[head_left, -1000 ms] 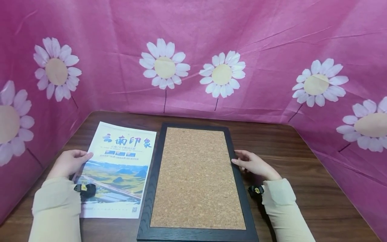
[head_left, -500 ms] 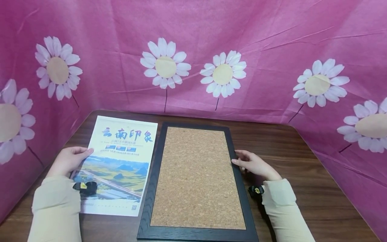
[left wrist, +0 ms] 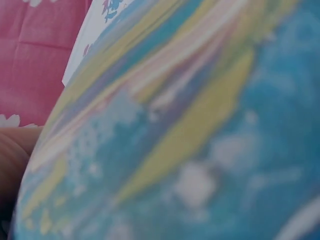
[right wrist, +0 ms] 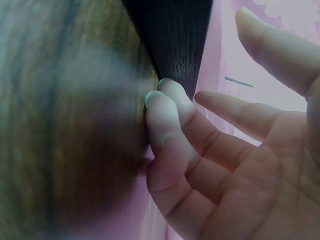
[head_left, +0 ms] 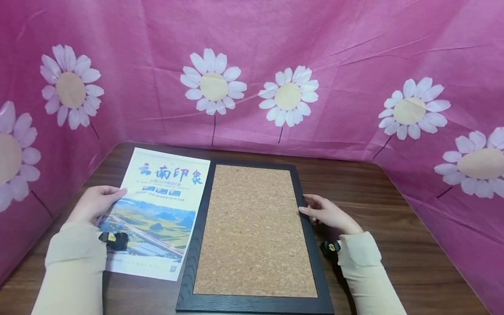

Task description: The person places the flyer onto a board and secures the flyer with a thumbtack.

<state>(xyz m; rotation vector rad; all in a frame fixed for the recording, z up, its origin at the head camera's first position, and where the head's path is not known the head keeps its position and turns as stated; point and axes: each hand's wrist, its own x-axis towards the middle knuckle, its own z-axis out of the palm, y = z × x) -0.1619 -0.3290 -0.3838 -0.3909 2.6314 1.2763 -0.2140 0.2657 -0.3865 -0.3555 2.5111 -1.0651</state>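
Note:
My left hand [head_left: 94, 202] pinches the left edge of a printed paper poster [head_left: 157, 227], thumb on top. Large Chinese characters run across its upper part, over a landscape of fields and hills. The sheet fills most of the left wrist view, where the poster [left wrist: 175, 125] bows upward. To its right lies a cork board [head_left: 256, 236] in a black wooden frame [head_left: 252, 304]; the poster's upper right corner reaches the frame's left side. At the right side of the frame is my right hand [head_left: 328, 213]. Its bent fingers [right wrist: 162, 115] touch the outer edge in the right wrist view, the thumb apart.
Board and poster are on a dark brown wooden table [head_left: 393, 245]. A pink cloth [head_left: 342, 52] printed with white daisies stands around the back and both sides. Each wrist carries a small black camera [head_left: 114, 240].
My left hand has moved the poster away from me and then right, so its upper corner now reaches the frame. My right hand and the board have stayed in place.

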